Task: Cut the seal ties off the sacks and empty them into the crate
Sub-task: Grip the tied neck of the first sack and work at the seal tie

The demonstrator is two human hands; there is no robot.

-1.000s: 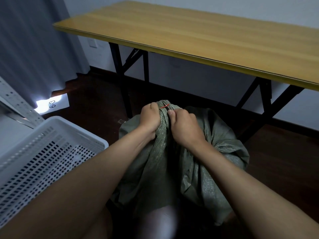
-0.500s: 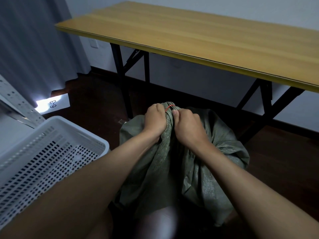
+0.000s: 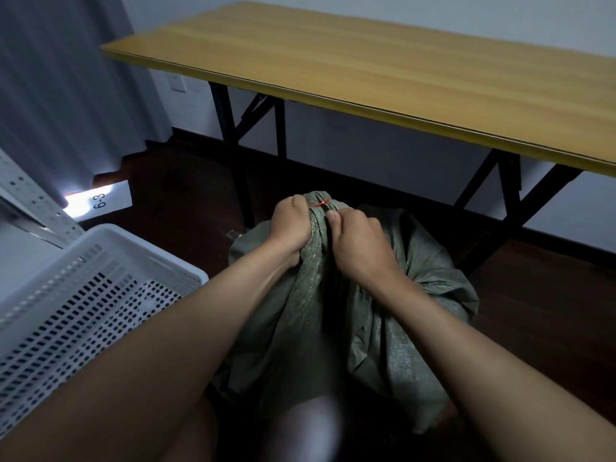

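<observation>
There was only one view. The camera sat on the person's head and looked forward and down. It was close to the two bare arms, which reached up from the bottom corners to the middle of the frame. The white plastic crate with holes [image 3: 83, 295] filled the lower left. The long yellow wooden table [image 3: 383, 71] ran across the top.

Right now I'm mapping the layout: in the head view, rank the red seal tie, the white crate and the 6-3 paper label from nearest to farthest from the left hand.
1. Red seal tie: on the sack's neck, just right of the left hand.
2. White crate: lower left.
3. 6-3 paper label: far left, on the floor.
</observation>
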